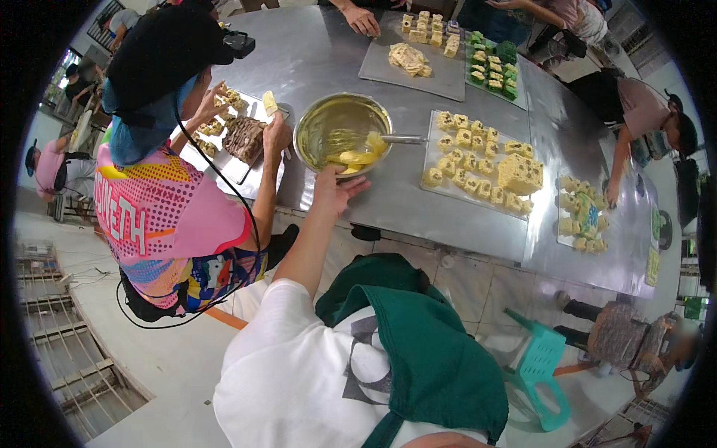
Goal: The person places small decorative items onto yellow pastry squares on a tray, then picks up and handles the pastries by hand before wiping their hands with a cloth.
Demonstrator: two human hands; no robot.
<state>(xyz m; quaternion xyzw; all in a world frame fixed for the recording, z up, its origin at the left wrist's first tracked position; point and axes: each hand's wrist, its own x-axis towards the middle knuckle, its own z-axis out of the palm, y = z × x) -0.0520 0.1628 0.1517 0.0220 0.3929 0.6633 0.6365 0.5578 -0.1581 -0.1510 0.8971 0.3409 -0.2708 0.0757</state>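
Observation:
A steel mixing bowl [308, 127] stands near the table edge, its inner wall smeared with yellow. My left hand [337, 193] is at its near rim, the thumb side against the rim and the other fingers stretched along the outside. Inside the bowl lies a wire whisk [404, 139], its metal handle leaning over the right rim. A soft yellow mass [355, 157] sits by the whisk wires; whether it is mixture or a tool cannot be told. My right hand is out of the picture.
A tray of yellow cake pieces [478, 160] lies right of the bowl. At left a co-worker [164, 201] handles brown cake [243, 139] on a tray. Farther off are a grey board [377, 63] and green cakes [494, 71]. A teal chair [539, 366] stands on the floor.

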